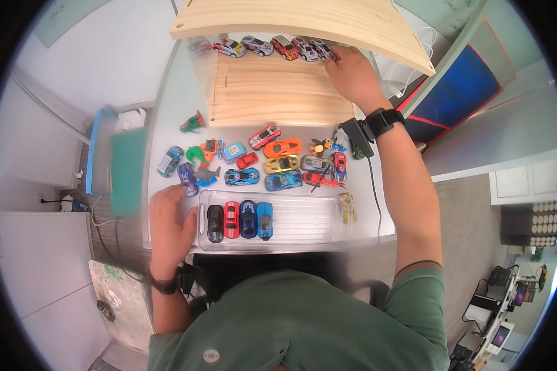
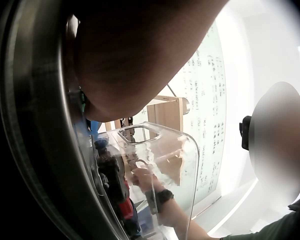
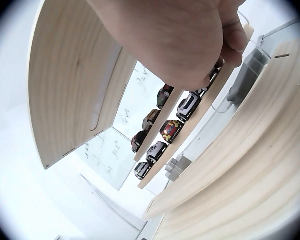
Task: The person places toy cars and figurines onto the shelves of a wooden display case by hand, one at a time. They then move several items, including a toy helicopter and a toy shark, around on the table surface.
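The right hand (image 1: 353, 77) is at the right end of a row of toy cars on a narrow wooden shelf (image 3: 149, 176), its fingers curled over the white-and-black toy car (image 1: 321, 50) and seemingly pinching it; the hand hides part of the grip. This car lies just beyond the fingertips, towards the row, with its long axis slanting away from the person. The white-and-red toy car (image 1: 304, 49) sits just beside it, on the left, at a similar slant. A wooden panel (image 1: 291, 18) overhangs the row.

The left hand (image 1: 170, 222) is well apart from the row, on the counter (image 1: 366, 213) beside the clear plastic tray (image 1: 303, 219). Its fingers are loose, grasping nothing, their tips by the blue toy car (image 1: 186, 177); whether they touch it is unclear.
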Demonstrator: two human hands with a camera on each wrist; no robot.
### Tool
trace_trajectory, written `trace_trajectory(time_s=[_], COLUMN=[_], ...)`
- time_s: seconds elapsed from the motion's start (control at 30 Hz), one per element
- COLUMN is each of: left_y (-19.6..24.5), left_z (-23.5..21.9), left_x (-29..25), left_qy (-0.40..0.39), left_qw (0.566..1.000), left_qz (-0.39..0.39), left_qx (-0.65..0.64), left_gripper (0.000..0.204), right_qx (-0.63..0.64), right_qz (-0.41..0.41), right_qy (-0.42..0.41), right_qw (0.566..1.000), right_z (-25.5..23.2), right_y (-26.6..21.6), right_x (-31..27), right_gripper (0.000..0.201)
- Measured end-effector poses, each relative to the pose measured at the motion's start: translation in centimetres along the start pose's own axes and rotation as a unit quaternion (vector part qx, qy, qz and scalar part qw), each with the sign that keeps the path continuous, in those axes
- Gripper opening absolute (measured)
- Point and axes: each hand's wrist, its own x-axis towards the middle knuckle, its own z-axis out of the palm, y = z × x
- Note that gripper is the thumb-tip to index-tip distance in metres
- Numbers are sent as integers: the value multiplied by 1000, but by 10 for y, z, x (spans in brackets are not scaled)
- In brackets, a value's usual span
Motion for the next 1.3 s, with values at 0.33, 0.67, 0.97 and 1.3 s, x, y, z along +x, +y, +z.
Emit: trace_trajectory(time_s=[0.33,0.67,0.97,1.3], left_y=[1,1,-2,2], left_z=[0,-1,1,-1], left_x=[0,0,-1,0], left_qy=[4,2,1,3], left_qw=[1000,1000,1000,1000], left_qz=[0,-1,-2,-1], left_qx=[4,-2,-8,4], left_gripper=[49,50,50,50], right_qx=[17,21,31,14], right_qz=[12,13,19,23], right_qy=[-21,-13,-10,-8], right_qw=[1000,1000,999,1000], right_z=[-4,-4,-6,-8], right_y=[-3,-4,-6,-7], right_x=[0,-2,-4,-8], right_gripper=[40,37,44,51])
